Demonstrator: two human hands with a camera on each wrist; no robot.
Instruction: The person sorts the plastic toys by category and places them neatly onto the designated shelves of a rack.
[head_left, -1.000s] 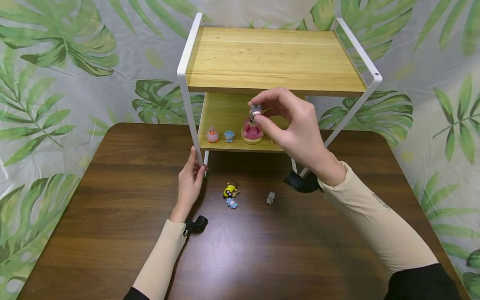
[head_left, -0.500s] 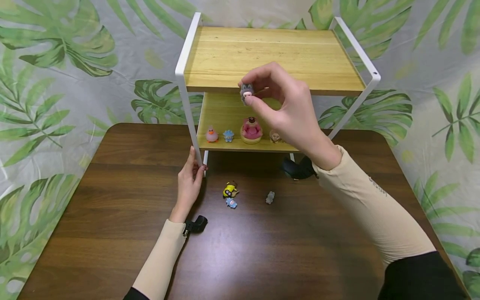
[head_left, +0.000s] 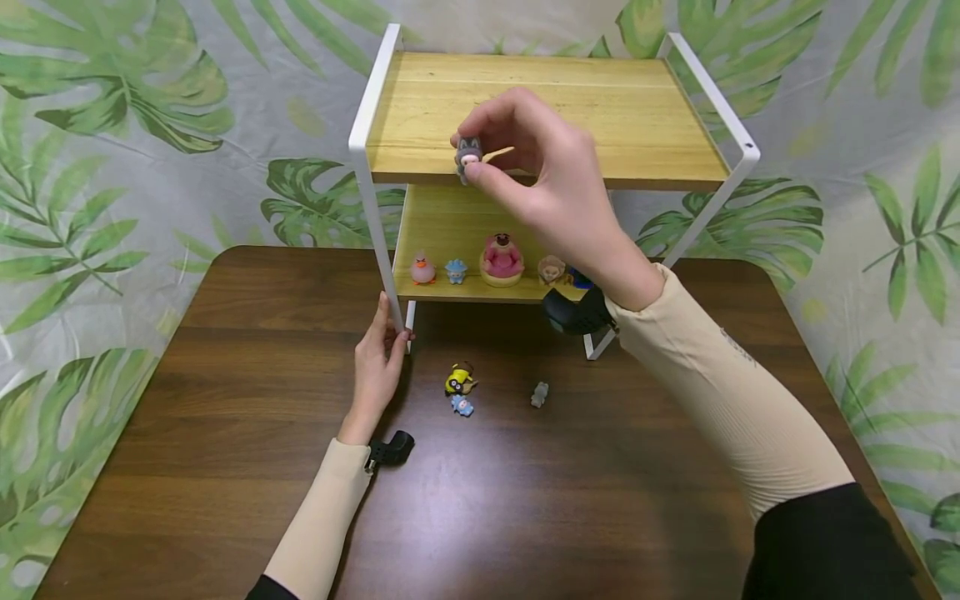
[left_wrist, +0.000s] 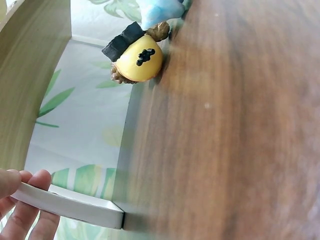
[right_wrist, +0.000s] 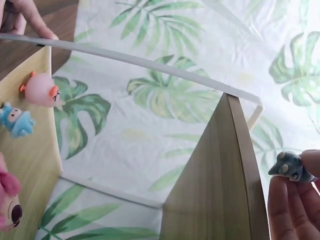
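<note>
Between thumb and fingertips, my right hand (head_left: 547, 171) pinches a small grey figurine (head_left: 468, 153) with pointed ears and a pale face. It overlaps the front edge of the upper board (head_left: 570, 117) in the head view; the right wrist view has the figurine (right_wrist: 287, 166) beside that board's edge. My left hand (head_left: 377, 367) holds the white frame leg (head_left: 381, 233) of the two-tier shelf low on its left side. On the lower board (head_left: 442, 212) stand a pink duck figure (head_left: 423, 269), a blue figurine (head_left: 456, 272), a pink bear (head_left: 502, 260) and a beige figure (head_left: 551, 268).
On the brown table (head_left: 225, 467), before the shelf, lie a yellow figure with black goggles (head_left: 459, 381), a light blue figurine (head_left: 462, 406) and a small grey figurine (head_left: 539, 394). Something dark blue (head_left: 580, 279) at the lower board's right is partly hidden by my right wrist.
My right hand has risen and moved left with the grey figurine, from in front of the lower board up to the upper board's edge. My left hand stays on the leg.
</note>
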